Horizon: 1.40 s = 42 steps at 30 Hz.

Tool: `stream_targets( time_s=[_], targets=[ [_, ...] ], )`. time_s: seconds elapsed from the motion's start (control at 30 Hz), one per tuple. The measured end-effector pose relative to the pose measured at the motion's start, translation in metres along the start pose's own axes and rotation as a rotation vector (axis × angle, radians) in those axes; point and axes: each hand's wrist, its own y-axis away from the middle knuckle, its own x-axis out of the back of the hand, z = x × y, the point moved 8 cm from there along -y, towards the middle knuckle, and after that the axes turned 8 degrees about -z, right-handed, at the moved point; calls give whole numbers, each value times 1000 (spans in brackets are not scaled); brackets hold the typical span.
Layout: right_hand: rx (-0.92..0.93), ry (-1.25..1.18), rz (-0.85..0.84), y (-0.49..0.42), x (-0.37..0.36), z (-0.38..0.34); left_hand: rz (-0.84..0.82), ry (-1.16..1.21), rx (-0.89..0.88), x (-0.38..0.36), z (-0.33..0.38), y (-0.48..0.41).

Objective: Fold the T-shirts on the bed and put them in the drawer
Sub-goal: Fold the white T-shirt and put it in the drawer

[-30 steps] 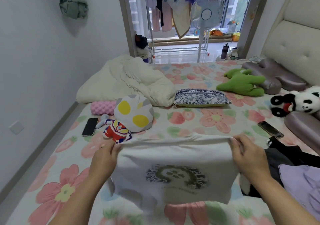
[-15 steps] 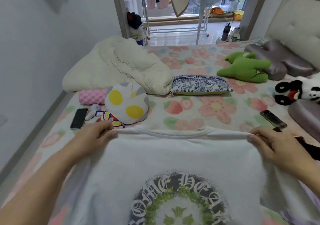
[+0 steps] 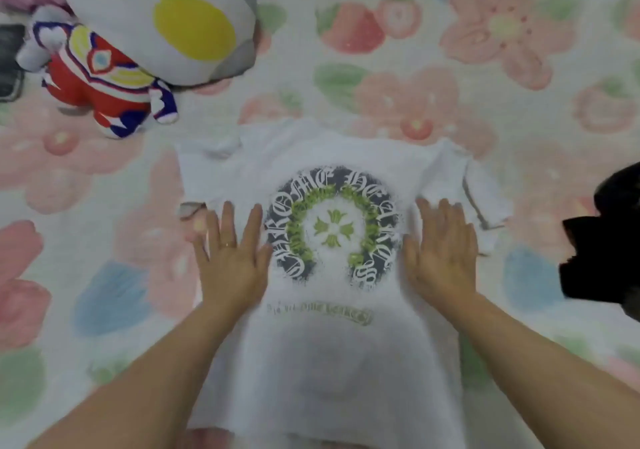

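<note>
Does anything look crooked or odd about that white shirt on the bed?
Slightly. The white T-shirt lies flat, print up, but its sleeves do not match: the one beside the right hand spreads out, while the one by the left hand looks bunched or tucked under. Nothing looks damaged.

Soft, even light; overall motion blur.
</note>
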Motion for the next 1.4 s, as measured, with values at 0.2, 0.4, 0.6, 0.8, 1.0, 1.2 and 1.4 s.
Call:
stream_targets(
  time_s=[0.2, 0.4, 0.6, 0.8, 1.0, 1.2, 1.4],
  targets=[
    [-42, 65, 54, 60, -62, 29, 28, 57, 161, -38, -45, 58],
    [-586, -291, -176, 126, -62, 83, -51, 325, 504, -23, -93, 98],
    [-676, -144, -457, 172, -62, 106, -245, 273, 556, -31, -110, 133],
    [-544, -105, -355, 142, -24, 115, -212, 334, 522, -21, -105, 112],
    [-619, -490, 78, -36, 9, 157, 223, 545, 594, 33, -123, -47],
    [-512, -437, 88, -100, 1, 138, 205, 380, 476, 32, -91, -114],
    [-402, -166, 263, -96, 42, 156, 409, 381, 354, 58, -110, -114]
  ],
)
